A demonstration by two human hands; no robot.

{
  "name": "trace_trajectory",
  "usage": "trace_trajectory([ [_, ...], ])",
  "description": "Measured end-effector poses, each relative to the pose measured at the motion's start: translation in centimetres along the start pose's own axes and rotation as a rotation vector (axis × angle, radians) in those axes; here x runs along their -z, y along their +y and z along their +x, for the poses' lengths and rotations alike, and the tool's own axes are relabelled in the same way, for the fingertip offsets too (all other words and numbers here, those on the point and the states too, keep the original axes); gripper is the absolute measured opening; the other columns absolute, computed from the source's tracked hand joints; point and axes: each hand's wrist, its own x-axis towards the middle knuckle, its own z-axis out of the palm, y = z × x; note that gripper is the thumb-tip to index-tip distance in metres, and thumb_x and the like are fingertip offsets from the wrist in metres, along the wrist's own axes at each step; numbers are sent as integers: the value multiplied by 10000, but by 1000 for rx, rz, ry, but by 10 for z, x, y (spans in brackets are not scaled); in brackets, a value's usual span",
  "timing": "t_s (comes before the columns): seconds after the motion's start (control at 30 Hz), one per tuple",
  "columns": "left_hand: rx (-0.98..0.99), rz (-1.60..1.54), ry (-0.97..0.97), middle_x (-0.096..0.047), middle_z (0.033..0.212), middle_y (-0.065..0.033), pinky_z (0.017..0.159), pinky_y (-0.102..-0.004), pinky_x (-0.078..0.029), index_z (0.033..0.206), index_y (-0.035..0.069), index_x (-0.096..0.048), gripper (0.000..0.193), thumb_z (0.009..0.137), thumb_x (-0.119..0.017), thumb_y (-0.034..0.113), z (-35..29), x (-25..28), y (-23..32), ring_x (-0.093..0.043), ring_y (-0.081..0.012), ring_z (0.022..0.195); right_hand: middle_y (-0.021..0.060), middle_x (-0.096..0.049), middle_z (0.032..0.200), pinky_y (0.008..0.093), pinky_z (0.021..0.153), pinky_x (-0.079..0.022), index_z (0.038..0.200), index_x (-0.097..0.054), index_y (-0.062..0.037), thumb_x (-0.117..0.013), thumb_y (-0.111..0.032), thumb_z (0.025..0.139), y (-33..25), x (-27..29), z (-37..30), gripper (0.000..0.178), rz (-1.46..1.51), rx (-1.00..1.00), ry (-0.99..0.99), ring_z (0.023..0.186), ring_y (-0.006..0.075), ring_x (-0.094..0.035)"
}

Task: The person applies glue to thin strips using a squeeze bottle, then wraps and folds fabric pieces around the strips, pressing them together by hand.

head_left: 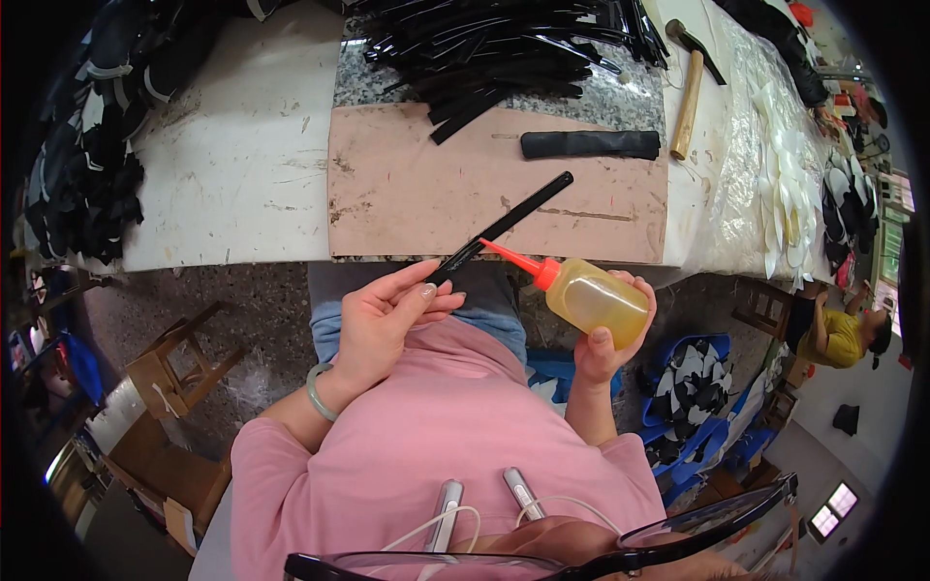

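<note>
The left hand (376,324) pinches the black strip (528,206) near its lower end — it slants away rightward over the pinkish board (407,194). The right hand (604,358) wraps the bottle (593,296), red nozzle (521,259) pointing left to the strip — touching, one cannot tell.

From here I see a narrow black strip (516,219) slanting up rightward across the tabletop's (232,198) near edge. My clear bottle (598,295) of yellow liquid tilts leftward, its red nozzle (513,258) at the strip; contact I can't confirm.
</note>
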Motion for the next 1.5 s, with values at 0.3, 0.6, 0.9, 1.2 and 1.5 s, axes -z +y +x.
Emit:
trace_trajectory([
  [0.3, -17, -2, -4, -656, 1004, -194, 760, -309, -576, 1209, -55, -541, 303, 917, -531, 23, -3, -1, -1, -677, -265, 911, 155, -474, 1194, 392, 984, -391, 1289, -325, -21, -803, -304, 704, 0, 8, 6, 807, 13, 44, 90, 1134, 262, -470],
  [0.6, -14, 12, 1, -656, 1009, -197, 763, -312, -574, 1211, -50, -543, 305, 916, -534, 26, -3, 0, -2, -676, -264, 916, 147, -471, 1223, 384, 1000, -390, 1308, -322, -15, -785, -194, 726, 0, 13, 17, 765, -5, 81, 211, 1153, 253, -470],
  [0.9, -196, 11, -14, -661, 982, -210, 782, -315, -566, 1193, -64, -551, 288, 912, -518, -8, -14, 19, 15, -677, -267, 902, 126, -501, 1288, 420, 992, -433, 1319, -408, -13, -631, -412, 839, 0, 21, 36, 663, 395, 33, 304, 1186, 263, -509],
  [1.2, -628, -93, 610, -655, 999, -162, 731, -276, -573, 1206, -60, -540, 311, 904, -542, 16, -4, 135, 81, -676, -233, 893, 193, -467, 1336, 429, 985, -474, 1300, -436, 19, -601, -427, 875, -7, 7, 58, 638, 878, -51, 110, 1219, 329, -483],
  [1.5, -613, 803, 1010, -575, 714, -11, 559, -215, -429, 1292, 25, -495, 460, 862, -650, 65, 5, 145, 84, -467, -57, 572, 185, -371, 1394, 413, 898, -538, 1363, -353, -2, -590, -417, 888, -3, 14, 66, 674, 1046, -127, 44, 1275, 382, -358],
])
